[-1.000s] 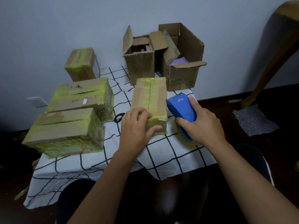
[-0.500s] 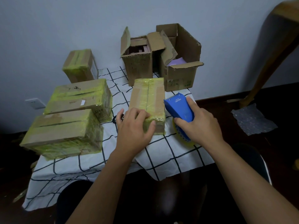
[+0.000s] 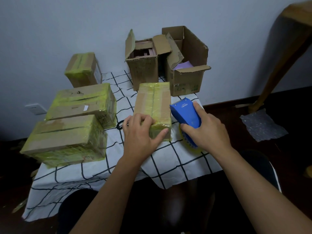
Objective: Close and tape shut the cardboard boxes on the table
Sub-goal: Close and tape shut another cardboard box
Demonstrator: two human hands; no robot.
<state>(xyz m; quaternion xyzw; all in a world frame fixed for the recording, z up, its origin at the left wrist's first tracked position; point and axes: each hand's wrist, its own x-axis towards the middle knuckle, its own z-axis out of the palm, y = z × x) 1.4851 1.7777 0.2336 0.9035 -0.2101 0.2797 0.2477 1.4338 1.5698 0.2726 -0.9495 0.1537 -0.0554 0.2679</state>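
Both my hands are busy: left hand (image 3: 141, 132) fingers curled over the taped box's (image 3: 152, 105) near end, right hand (image 3: 206, 130) fingers clamped round the blue tape dispenser (image 3: 184, 114) beside it on the counter (image 3: 168, 166).

Brown cardboard with yellow-green tape down the middle and over the near end on the centre box (image 3: 152, 105), dead ahead at 12 o'clock. Bright blue on the tape dispenser (image 3: 186, 115) at 1 o'clock, white lettering near its tip, yellow roll with blue dotted hub beneath. White cloth with a black grid of thin lines over the counter (image 3: 168, 166). Same brown-and-yellow-green scheme on three taped boxes (image 3: 67, 132) from 9 to 11 o'clock. Plain brown, untaped, on two open boxes (image 3: 185, 81) at 12 to 1 o'clock, a pale purple sheet inside the right one. Pale grey-blue wall (image 3: 67, 22) behind.
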